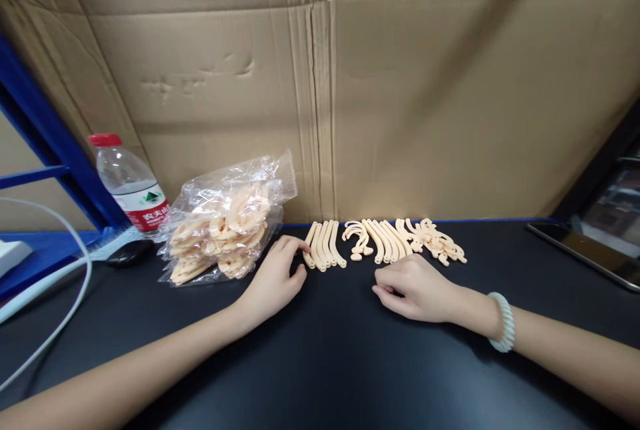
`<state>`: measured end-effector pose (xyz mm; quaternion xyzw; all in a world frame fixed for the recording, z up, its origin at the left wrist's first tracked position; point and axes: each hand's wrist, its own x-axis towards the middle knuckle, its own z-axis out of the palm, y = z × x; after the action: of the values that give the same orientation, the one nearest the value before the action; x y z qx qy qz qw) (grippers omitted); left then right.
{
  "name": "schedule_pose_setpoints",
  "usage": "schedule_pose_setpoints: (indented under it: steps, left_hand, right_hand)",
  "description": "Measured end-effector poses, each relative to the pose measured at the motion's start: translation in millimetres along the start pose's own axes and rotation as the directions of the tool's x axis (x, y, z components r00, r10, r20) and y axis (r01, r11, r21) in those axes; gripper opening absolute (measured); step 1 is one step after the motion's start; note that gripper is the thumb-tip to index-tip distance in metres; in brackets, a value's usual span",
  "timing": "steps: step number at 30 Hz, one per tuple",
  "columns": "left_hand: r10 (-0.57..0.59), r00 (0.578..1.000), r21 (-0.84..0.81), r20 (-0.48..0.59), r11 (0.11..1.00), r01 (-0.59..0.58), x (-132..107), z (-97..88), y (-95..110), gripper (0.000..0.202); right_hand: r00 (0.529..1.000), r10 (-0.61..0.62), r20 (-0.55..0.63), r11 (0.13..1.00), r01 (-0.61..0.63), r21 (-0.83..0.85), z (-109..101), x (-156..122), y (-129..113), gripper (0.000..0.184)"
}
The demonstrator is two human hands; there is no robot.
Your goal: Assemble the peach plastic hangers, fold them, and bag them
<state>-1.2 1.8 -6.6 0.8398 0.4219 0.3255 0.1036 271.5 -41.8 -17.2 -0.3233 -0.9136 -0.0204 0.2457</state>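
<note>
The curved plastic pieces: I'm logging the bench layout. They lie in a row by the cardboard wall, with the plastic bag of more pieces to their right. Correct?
No. The head view shows the plastic bag of more pieces to the left of the curved plastic pieces, not the right. The row does lie by the cardboard wall.

Small factory assembly/packing bench, not a home. Evidence: matte black worktop (320,363), flattened brown cardboard sheets (400,103) as back wall, blue steel rack frame (50,143), clear plastic bag of peach moulded parts (225,230), loose peach curved plastic strips (385,240) laid in rows.
</note>
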Motion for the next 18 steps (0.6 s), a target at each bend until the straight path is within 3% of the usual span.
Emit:
schedule_pose_setpoints:
  steps: [5, 9, 18]
  left_hand:
    - [0.019, 0.999, -0.007, 0.029, 1.000, -0.019, 0.6, 0.4, -0.7, 0.024]
    - [0.024, 0.999, -0.009, 0.040, 1.000, -0.024, -0.4, 1.4, -0.9, 0.023]
    - [0.036, 0.998, 0.001, 0.059, 0.999, -0.036, -0.4, -0.7, 3.0, 0.022]
  right_hand:
    - [0.991, -0.016, -0.130, 0.994, 0.002, -0.106, -4.6, 5.0, -2.7, 0.016]
    - [0.997, -0.048, -0.068, 0.975, 0.032, -0.219, -3.9, 13.4, 0.9, 0.034]
    - [0.998, 0.062, -0.022, 0.900, -0.065, -0.431, 5.3, 31.9, 10.6, 0.039]
